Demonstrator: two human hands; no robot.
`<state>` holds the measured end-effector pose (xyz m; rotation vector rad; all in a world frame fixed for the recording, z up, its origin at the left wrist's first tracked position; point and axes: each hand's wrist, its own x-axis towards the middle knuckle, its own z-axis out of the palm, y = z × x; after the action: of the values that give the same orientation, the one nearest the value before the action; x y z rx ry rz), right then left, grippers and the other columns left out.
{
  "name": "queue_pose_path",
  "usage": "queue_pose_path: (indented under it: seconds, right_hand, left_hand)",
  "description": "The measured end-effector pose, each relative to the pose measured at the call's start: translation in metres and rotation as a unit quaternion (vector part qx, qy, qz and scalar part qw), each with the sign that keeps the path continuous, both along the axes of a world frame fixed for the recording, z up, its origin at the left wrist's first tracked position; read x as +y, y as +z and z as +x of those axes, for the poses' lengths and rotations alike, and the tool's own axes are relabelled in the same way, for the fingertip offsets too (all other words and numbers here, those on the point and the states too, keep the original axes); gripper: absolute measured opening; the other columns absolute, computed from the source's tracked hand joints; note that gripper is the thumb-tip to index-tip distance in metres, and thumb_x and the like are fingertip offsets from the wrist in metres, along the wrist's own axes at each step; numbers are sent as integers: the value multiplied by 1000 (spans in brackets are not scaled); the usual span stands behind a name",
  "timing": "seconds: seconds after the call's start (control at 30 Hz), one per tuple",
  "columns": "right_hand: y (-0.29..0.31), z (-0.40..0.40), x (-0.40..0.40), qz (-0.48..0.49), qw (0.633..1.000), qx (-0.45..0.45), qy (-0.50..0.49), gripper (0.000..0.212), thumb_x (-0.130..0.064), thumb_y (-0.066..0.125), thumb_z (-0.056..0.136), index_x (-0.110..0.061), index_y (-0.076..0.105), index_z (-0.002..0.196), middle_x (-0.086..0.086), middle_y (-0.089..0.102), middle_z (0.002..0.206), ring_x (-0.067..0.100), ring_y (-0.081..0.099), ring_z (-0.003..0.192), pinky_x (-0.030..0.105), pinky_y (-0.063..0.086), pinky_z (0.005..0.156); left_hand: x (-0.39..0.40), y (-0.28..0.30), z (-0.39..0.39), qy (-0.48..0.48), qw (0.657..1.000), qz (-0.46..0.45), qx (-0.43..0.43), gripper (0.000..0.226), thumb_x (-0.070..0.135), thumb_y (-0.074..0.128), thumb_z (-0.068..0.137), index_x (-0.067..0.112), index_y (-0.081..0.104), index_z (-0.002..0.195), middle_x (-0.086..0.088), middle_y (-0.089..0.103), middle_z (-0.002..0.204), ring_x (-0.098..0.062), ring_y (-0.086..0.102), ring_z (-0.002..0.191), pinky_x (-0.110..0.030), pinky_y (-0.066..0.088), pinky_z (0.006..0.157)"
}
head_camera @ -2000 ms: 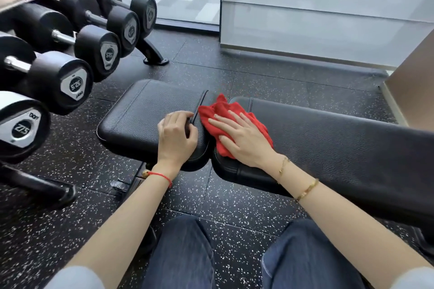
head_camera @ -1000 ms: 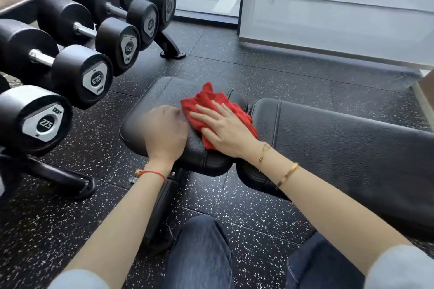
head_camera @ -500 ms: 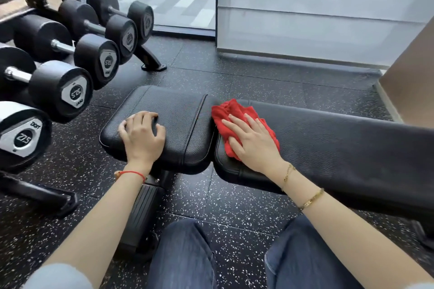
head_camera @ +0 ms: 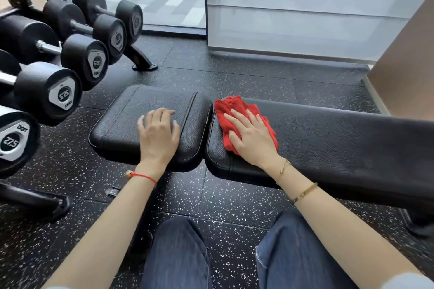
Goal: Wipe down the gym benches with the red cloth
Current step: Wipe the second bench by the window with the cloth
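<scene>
Knees in dark jeans sit nearest, both bare forearms reaching forward over the speckled floor. The left hand rests flat, fingers spread, on the bench's seat pad. The right hand presses with straight fingers on the red cloth, which lies at the near end of the long back pad. Dumbbells line the rack on the left.
</scene>
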<state>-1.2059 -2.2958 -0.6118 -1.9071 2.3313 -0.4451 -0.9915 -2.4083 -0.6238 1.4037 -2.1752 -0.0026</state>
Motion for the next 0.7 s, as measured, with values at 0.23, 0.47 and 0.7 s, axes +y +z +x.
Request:
queue_pose_path:
  seconds: [0.23,0.47,0.7]
  right_hand:
    - [-1,-20,46,-18,1000,-1,21,51,-35,44,99,-35,34,150,-12,28,159,23,17,149,40,2,123]
    - [8,-74,26,14,992,7,-127,53,-40,40,100,-33,30,152,-8,23,161,24,13,150,42,2,123]
    - [2,-53,44,9,999,19,-50,64,-59,47,91,-41,30,150,-12,27,160,26,18,149,43,7,123]
  left_hand:
    - [35,1,-39,-89,995,-12,48,26,20,58,91,17,65,116,-2,65,120,-25,57,117,-46,36,109]
    - [61,2,-74,-156,985,-5,74,25,17,59,90,15,66,114,-1,66,119,-23,57,116,-44,39,107]
    - [71,-1,-106,-174,982,10,79,26,17,60,88,15,67,113,-2,66,119,-24,58,115,-43,40,105]
